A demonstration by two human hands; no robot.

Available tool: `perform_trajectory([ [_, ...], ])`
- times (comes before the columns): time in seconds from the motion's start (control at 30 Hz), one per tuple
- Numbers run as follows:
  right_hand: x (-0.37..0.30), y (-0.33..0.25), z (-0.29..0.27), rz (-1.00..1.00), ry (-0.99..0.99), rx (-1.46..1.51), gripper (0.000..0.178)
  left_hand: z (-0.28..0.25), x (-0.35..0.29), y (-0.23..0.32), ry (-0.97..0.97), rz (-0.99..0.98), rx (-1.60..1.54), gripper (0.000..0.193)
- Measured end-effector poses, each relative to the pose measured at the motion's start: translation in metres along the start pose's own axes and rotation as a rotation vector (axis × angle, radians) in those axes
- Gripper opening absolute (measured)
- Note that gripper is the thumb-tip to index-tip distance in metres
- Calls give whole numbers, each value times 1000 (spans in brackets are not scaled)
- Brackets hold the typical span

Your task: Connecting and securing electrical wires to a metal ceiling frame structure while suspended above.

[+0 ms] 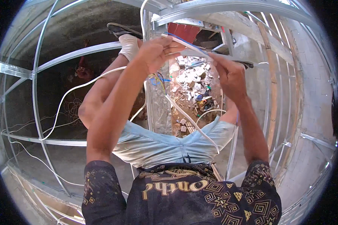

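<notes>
A white electrical cable (187, 44) stretches between my hands, with a thin blue wire running along it. My left hand (156, 54) pinches its left end between thumb and forefinger while the other fingers reach out loosely. At the other end, my right hand (229, 75) is closed, its fingertips gripping the cable and the blue wire. Below my hands, a second white cable (191, 122) lies across my lap. Several coloured wires (158, 79) come out near its upper end, beside the metal channel.
I am seated high among thin metal framing bars (36, 90). Loose white cable (69, 92) loops across the left side. Down below lies a heap of white rubble and scraps (193, 77). A wooden pole (272, 86) stands at the right. Someone else (84, 71) is in the dark area at lower level.
</notes>
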State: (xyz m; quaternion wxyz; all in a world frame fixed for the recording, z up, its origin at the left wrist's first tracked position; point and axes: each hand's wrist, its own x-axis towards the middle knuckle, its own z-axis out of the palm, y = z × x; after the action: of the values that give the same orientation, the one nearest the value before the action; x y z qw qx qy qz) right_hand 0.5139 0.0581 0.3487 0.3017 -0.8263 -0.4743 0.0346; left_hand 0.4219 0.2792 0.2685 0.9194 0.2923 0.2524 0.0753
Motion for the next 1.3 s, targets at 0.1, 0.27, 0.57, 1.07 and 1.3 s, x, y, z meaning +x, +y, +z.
perform_trajectory([
  [0.1, 30, -2, -3, -34, -46, 17, 25, -33, 12, 19, -60, 6, 266, 27],
  [0.27, 80, 31, 39, -113, -192, -119, 27, -102, 41, 24, 265, 429, 1276, 25],
  [0.57, 94, 53, 104, -199, -294, -258, 24, -134, 77, 3, 153, 573, 1727, 36],
  [1.07, 83, 48, 104, -221, -302, -392, 29, -145, 108, -14, -14, 791, 1747, 16],
  [1.3, 85, 41, 101, -228, -357, -387, 24, -147, 102, -21, 15, 856, 1726, 20],
])
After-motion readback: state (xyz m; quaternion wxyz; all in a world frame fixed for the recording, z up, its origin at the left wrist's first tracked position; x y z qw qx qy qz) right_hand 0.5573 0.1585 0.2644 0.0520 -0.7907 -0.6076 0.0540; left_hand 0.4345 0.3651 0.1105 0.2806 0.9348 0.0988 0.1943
